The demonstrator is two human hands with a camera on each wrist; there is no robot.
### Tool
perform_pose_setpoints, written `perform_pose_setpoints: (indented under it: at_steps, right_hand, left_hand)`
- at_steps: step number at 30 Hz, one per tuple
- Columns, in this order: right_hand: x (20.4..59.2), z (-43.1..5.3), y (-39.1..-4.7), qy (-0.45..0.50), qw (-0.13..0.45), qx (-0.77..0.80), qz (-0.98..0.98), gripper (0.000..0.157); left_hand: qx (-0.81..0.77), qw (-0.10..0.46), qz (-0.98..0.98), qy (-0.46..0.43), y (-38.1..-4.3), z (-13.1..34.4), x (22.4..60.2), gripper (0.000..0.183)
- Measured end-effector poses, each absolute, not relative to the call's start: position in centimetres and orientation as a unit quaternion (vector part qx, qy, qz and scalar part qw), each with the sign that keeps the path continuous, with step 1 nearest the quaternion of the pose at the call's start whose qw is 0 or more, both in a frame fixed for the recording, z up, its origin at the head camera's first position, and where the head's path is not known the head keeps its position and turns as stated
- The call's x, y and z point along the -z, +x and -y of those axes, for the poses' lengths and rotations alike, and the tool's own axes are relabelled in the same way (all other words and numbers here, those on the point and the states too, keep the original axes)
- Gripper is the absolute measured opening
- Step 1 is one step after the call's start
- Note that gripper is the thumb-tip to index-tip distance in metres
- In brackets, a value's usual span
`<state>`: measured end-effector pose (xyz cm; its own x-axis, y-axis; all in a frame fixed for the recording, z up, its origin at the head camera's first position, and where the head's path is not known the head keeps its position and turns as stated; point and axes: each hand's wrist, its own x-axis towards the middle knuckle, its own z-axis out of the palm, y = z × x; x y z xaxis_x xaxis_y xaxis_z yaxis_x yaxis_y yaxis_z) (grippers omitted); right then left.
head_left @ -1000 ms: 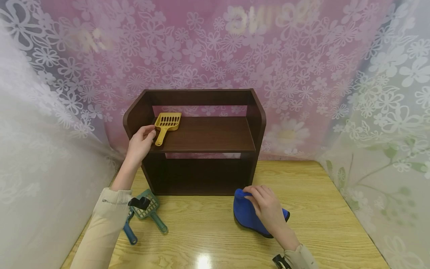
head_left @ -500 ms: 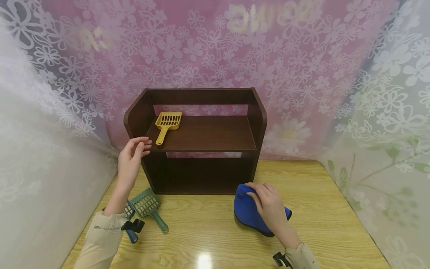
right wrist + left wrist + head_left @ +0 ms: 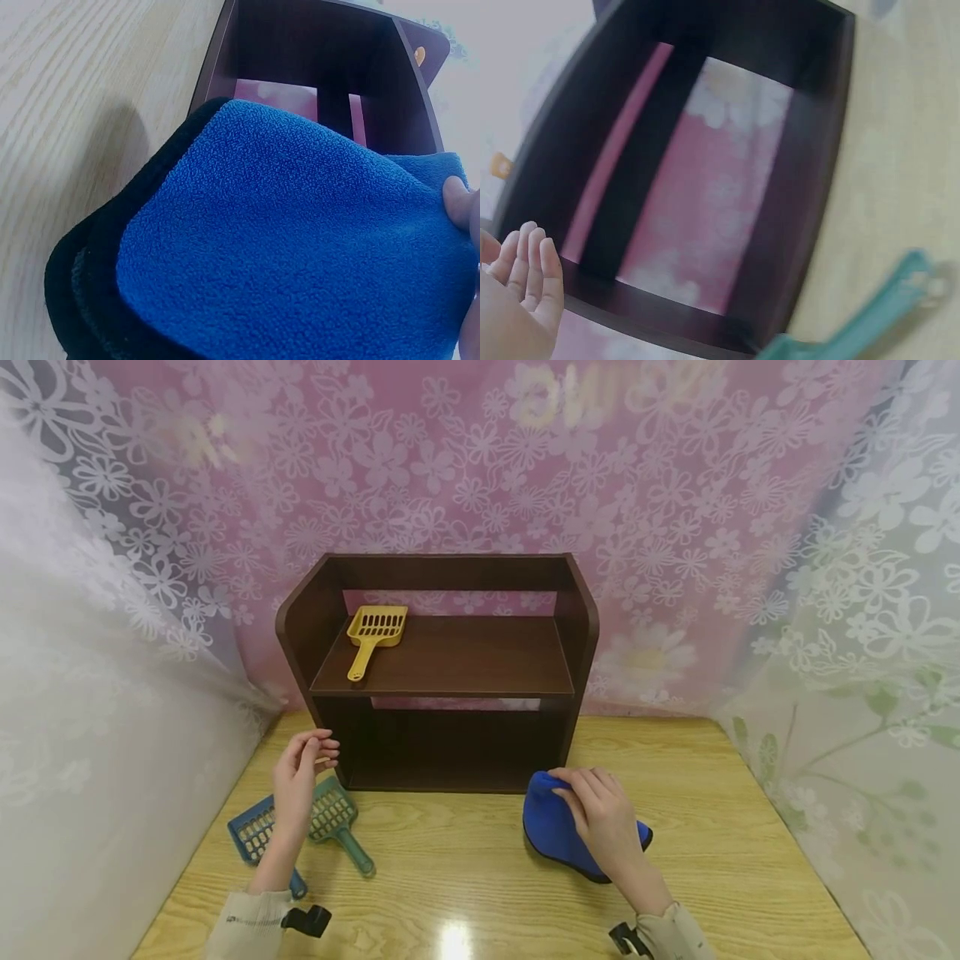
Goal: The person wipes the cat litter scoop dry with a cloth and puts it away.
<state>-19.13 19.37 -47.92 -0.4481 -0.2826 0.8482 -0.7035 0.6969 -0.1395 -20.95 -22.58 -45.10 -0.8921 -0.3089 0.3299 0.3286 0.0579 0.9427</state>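
My right hand pinches one corner of a blue cloth with dark edging, and the rest droops below over the table. My left hand is in the air over two litter scoops, fingers loosely bent with nothing in them. Under its wrist lies the blue litter scoop, its handle partly hidden by the forearm. Just right of that is the green litter scoop, its handle also in the left wrist view. A yellow litter scoop lies at the left of the upper shelf, handle toward me.
A dark brown two-tier shelf stands at the back of the wooden table. Floral curtains hang behind it and along both sides. Black straps circle both wrists.
My left hand has left the yellow scoop's side and come down in front of the shelf, over the blue and green scoops. The right hand keeps its grip on the cloth, almost still.
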Motion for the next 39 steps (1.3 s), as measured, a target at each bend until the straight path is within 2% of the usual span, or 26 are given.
perform_pose_setpoints:
  at_steps: [7,13,21,27,32,39]
  right_hand:
    - [48.2,-19.1,-19.3,0.308,0.43,-0.248,0.812,0.027]
    - [48.3,-19.0,-19.4,0.307,0.431,-0.249,0.811,0.027]
    - [48.5,-19.0,-19.4,0.305,0.429,-0.248,0.813,0.028]
    - [48.6,-19.1,-19.3,0.302,0.424,-0.249,0.817,0.029]
    - [48.5,-19.0,-19.2,0.301,0.421,-0.252,0.818,0.029]
    - [48.6,-18.8,-19.1,0.303,0.421,-0.253,0.816,0.028]
  left_hand:
    - [0.648,0.146,0.743,0.082,-19.7,22.7,48.6,0.037]
    - [0.638,0.068,0.757,0.123,-19.0,22.7,50.9,0.038]
    - [0.625,0.045,0.763,0.16,-17.3,22.7,53.4,0.036]
    - [0.619,0.004,0.763,0.185,-15.9,23.2,54.6,0.037]
    - [0.634,-0.033,0.746,0.2,-15.6,23.5,55.3,0.034]
    - [0.639,-0.047,0.741,0.199,-15.5,23.5,55.6,0.039]
